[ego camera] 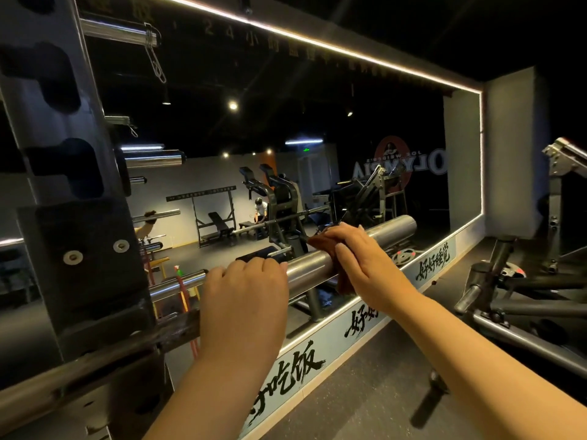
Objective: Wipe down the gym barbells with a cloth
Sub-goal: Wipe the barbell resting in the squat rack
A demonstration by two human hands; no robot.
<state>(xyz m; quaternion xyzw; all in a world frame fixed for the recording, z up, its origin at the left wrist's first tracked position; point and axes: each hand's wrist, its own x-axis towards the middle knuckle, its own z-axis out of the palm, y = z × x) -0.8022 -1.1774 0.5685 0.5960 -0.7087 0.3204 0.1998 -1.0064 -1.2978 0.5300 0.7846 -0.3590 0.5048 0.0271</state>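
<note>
Left hand (244, 293) curls round the barbell (305, 268) beside the rack (79, 249), steadying it. Right hand (359, 258) clamps the brown cloth (344, 281) over the sleeve, mid-wipe. The next move is likely a slide toward the far right end.

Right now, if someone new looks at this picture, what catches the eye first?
The two hands at the centre: the right hand holds a brown cloth on the thick end of the steel bar, and the left hand grips the bar nearer the black rack at left. Behind them a large mirror, edged by a bright light strip, reflects the dark gym.
</note>
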